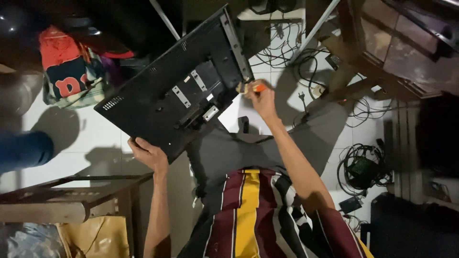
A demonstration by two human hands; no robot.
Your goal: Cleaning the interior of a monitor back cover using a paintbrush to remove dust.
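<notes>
Flat-screen monitor (174, 91), back up, looks rigid, bulky, fragile-faced: left hand (149, 155) fingers clench its lower edge; right hand (260, 98) fingers grasp an orange-handled screwdriver (253, 88) at its stand bracket.

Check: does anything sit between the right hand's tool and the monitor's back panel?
Nothing visible does. The right hand holds an orange-handled tool right at the monitor edge; the left hand grips its lower corner.
</notes>
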